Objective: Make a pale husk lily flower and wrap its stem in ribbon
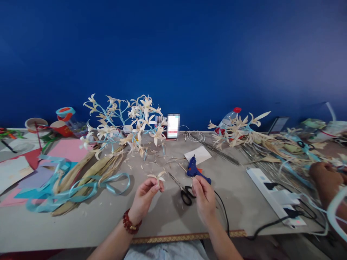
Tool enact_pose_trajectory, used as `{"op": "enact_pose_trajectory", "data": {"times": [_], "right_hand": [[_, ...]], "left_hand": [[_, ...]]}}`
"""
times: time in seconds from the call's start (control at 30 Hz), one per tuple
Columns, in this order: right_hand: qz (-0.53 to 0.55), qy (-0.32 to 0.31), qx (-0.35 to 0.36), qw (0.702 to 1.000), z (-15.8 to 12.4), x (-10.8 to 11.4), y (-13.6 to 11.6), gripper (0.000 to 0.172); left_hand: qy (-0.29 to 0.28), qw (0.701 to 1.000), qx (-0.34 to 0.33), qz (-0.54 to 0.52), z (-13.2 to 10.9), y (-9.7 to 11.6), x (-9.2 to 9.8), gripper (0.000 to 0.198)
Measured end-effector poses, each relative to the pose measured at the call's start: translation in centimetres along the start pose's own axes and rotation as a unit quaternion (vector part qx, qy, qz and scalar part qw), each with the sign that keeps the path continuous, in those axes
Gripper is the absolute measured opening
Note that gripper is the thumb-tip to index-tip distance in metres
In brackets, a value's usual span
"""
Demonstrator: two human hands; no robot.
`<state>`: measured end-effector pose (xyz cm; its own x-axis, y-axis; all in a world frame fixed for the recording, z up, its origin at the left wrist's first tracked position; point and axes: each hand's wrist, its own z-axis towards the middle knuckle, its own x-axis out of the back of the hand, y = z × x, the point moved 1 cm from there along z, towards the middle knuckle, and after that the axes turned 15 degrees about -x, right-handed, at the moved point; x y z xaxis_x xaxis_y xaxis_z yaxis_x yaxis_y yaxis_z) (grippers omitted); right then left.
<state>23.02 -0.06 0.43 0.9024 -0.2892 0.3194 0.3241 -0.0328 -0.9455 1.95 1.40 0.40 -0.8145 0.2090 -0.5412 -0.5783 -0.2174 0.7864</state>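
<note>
My left hand (145, 198), with a red bead bracelet at the wrist, pinches a small cream paper-like flower (159, 176) by its base and holds it upright above the table. My right hand (204, 196) hovers just right of the black-handled scissors (184, 189), fingers curled together near the blue glue gun (195, 169); whether it holds anything is hidden. A branch of cream flowers on light blue stems (127, 122) lies behind my hands.
Dried leaves and blue ribbon (81, 180) sprawl at left over pink paper. A white power strip (273, 195) with plugs lies at right beside another flower bunch (238, 131), a bottle and another person's hand (325, 178). A phone (173, 126) stands by the blue wall.
</note>
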Motion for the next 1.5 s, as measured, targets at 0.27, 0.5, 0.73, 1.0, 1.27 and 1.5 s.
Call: {"op": "enact_pose_trajectory", "data": {"times": [0.27, 0.5, 0.73, 1.0, 1.27, 1.5], "right_hand": [[-0.057, -0.041, 0.044, 0.997, 0.3, 0.2, -1.3, 0.024], [-0.137, 0.001, 0.098, 0.986, 0.6, 1.0, -0.6, 0.044], [-0.234, -0.101, 0.126, 0.959, 0.0, 0.7, -1.6, 0.029], [-0.331, -0.176, 0.156, 0.914, -0.6, -0.1, -0.6, 0.036], [-0.236, -0.142, 0.156, 0.949, -0.9, -0.3, -1.1, 0.018], [-0.100, -0.115, 0.179, 0.972, -1.4, -1.2, -3.5, 0.010]], "left_hand": [[0.000, 1.000, -0.001, 0.001, 0.0, 0.2, -0.2, 0.014], [0.004, 1.000, -0.009, 0.004, 0.1, 0.2, 0.0, 0.014], [0.005, 1.000, -0.013, 0.015, 0.0, 0.1, 0.1, 0.011], [-0.007, 0.994, -0.058, 0.090, -0.4, -0.5, 0.8, 0.007], [-0.049, 0.967, -0.117, 0.220, 0.1, 1.0, 0.0, 0.013], [-0.072, 0.955, -0.158, 0.241, 0.1, 1.1, -0.3, 0.011]]}}
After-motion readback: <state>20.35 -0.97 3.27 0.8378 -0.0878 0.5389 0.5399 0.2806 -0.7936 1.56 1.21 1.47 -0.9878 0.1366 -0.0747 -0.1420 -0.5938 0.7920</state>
